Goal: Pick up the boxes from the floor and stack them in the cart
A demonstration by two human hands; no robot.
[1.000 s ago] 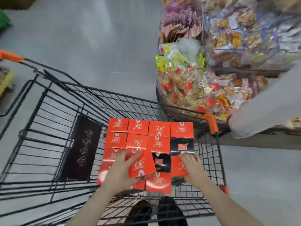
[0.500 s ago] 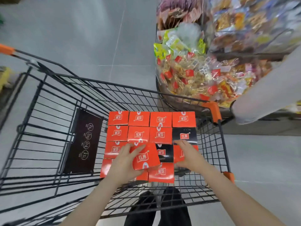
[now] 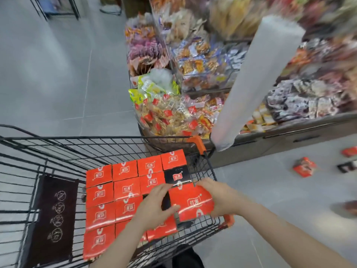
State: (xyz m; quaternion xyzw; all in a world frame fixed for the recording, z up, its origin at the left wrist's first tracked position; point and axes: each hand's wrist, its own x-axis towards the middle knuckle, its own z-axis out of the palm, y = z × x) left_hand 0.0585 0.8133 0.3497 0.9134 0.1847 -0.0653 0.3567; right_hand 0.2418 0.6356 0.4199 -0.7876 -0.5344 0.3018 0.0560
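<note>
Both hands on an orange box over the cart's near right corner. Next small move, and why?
Probably lower the orange box flat into the near right corner of the cart. The left hand and right hand hold it tilted above the packed rows, beside the black box. More boxes on the floor remain.

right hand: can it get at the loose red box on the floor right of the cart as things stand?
Probably not yet. The right hand grips a red box over the cart, with the left hand on it too. The floor box lies unobstructed on open tile but looks beyond arm's reach.
</note>
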